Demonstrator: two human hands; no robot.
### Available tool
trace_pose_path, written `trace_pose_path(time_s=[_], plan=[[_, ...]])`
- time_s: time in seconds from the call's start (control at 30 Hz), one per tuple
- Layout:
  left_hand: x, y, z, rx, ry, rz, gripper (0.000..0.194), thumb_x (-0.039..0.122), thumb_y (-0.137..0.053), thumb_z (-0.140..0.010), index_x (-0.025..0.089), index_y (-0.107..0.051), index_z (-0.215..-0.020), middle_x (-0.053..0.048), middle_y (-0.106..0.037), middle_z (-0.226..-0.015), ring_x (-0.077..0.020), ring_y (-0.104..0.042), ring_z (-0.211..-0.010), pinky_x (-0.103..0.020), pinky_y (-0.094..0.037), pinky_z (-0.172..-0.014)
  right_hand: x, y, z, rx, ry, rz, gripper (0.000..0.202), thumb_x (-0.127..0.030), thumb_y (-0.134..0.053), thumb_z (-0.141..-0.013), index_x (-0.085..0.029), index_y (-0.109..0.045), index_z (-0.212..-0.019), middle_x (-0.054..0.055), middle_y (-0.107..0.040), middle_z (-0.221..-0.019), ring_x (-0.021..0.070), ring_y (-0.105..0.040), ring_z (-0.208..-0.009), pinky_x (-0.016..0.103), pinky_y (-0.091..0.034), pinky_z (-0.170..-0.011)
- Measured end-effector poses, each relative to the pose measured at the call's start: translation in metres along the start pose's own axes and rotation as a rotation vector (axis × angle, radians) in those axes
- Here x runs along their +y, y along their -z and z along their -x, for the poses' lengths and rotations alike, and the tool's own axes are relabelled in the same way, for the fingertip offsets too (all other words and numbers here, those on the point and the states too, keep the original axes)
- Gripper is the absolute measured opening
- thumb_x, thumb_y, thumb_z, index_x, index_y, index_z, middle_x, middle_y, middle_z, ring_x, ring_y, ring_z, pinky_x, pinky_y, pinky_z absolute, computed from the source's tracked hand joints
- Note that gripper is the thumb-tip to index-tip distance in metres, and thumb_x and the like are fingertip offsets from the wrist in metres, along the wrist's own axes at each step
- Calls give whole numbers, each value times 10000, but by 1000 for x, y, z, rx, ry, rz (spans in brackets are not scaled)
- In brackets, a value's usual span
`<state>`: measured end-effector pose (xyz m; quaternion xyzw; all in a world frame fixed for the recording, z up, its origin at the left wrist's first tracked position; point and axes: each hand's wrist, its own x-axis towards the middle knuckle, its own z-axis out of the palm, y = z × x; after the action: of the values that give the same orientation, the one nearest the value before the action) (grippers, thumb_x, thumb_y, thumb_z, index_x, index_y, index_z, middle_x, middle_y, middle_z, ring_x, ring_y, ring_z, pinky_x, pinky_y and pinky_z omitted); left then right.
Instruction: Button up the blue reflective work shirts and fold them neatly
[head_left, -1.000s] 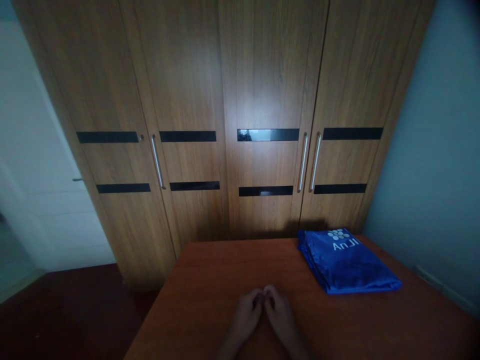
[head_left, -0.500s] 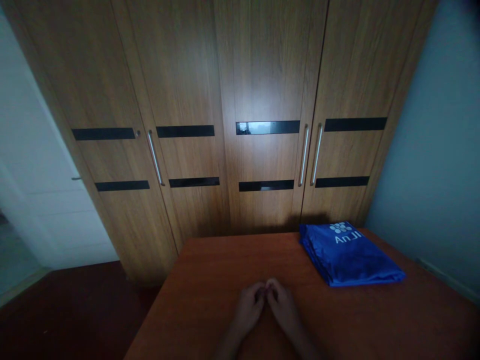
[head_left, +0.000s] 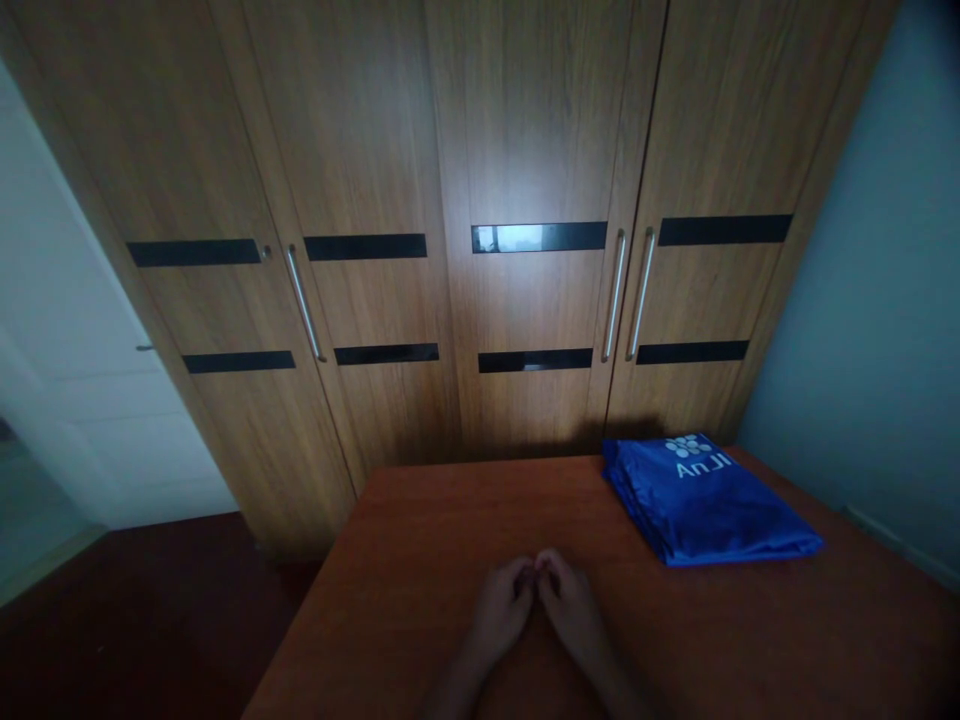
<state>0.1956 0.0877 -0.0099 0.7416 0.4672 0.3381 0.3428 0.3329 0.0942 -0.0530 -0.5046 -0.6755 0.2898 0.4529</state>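
My left hand (head_left: 501, 608) and my right hand (head_left: 574, 612) rest together at the near middle of the reddish-brown table (head_left: 420, 530). Both have their fingers curled in, and they touch each other at the finger side, forming a peak. Nothing shows in either hand, though the dim light hides the undersides of the fingers. To the right of my right hand, apart from it, a folded blue fabric bundle (head_left: 720, 510) lies near the table's far right side. White printed letters and a cluster of pale dots show on its top.
Behind the table's far edge stands a wooden wardrobe (head_left: 360, 180) with black strips and metal handles, its doors closed. A white door (head_left: 82, 330) is at the left, above a dark red floor (head_left: 142, 620). A bluish wall (head_left: 862, 300) borders the right side.
The camera view has shifted slightly, so the wardrobe and table sit a little higher in the picture. My hands keep the same pose, and the blue bundle has not moved on the table.
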Motion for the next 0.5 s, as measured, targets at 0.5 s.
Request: trace_pose_path(time_s=[0.5], plan=[[-4, -5, 4, -24, 37, -64, 281, 95, -412, -763, 182, -620, -931, -44, -670, -876, -159, -586, -786, -242, -421, -714, -1, 0, 5, -4, -35, 31, 162, -176, -386, -821, -236, -535, -841, 18, -654, -798, 163, -628, -750, 262, -444, -696]])
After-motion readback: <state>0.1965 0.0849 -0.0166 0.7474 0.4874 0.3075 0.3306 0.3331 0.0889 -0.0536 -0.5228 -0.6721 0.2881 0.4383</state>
